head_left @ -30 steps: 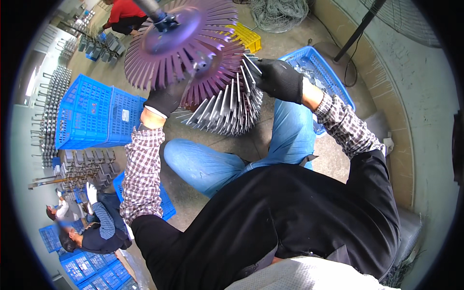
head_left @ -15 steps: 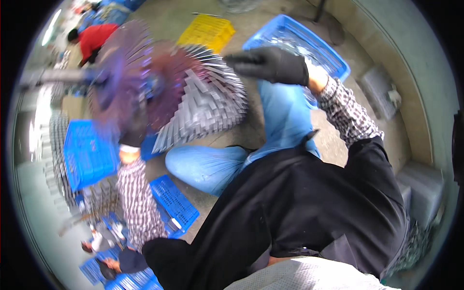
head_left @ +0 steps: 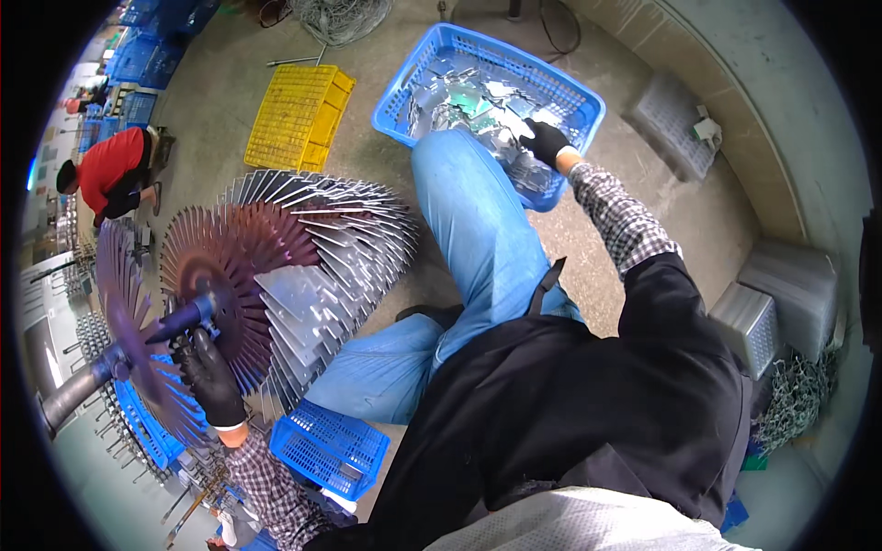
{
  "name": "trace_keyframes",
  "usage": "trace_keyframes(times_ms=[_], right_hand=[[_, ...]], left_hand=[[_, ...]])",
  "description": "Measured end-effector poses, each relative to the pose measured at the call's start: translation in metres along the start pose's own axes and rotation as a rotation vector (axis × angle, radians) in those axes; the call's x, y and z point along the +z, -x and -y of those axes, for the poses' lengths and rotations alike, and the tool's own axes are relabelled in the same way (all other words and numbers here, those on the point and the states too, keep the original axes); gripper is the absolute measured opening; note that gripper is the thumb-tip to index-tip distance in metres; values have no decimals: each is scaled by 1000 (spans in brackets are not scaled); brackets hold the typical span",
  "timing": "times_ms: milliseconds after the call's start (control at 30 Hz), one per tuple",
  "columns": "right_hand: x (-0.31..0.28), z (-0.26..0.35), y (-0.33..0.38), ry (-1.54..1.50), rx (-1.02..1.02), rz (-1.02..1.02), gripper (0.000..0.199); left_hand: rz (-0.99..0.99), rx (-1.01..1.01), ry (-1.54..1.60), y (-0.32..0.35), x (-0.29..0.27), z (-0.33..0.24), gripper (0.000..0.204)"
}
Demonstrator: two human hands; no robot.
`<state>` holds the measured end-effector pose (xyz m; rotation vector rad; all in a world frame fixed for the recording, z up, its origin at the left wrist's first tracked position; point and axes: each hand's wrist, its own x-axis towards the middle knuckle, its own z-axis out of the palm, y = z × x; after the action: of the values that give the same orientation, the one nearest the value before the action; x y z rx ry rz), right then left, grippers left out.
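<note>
On my left stands a rack of round toothed discs, with a purple-brown disc (head_left: 207, 266) on a dark shaft (head_left: 179, 319). Flat silver metal plates (head_left: 322, 285) fan out in dense rows from its right side. My left hand (head_left: 209, 376), in a black glove, reaches between two discs with its fingers curled at the shaft; the fingertips are partly hidden. My right hand (head_left: 548, 144), also gloved, is over the blue basket (head_left: 588, 115), thumb and forefinger apart, at the loose shiny plates (head_left: 496, 124) lying in it. No plate shows clearly in that hand.
A yellow crate (head_left: 299, 115) stands beyond the rack. Close by its near side is a blue crate (head_left: 331, 445). Grey crates (head_left: 744, 317) line the right wall, with tangled wire (head_left: 799, 395) beside them. A person in red (head_left: 115, 170) bends over at far left.
My right hand has moved from beside the rack's plates out to the blue basket. The view has shifted, and my left hand stays by the rack's shaft.
</note>
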<state>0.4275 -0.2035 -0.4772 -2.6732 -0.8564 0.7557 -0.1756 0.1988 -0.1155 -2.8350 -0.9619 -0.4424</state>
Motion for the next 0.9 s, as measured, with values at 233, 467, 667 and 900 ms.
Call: trace_keyframes(times_ms=[233,467,667,900], right_hand=[[11,78,-85,244,-282,-549,69],[31,105,-120,475,-174,-457,51],[18,60,-98,314,-207,-353,38],[-83,58,-12,-641,156,16,43]], left_hand=[[-35,-101,389,-30,-15,-71,39],[-12,-28,291,-32,-11,-65,43],[-82,234,-344,-17,-8,-41,49],[-383,370,-1122,-9,2,-56,54]])
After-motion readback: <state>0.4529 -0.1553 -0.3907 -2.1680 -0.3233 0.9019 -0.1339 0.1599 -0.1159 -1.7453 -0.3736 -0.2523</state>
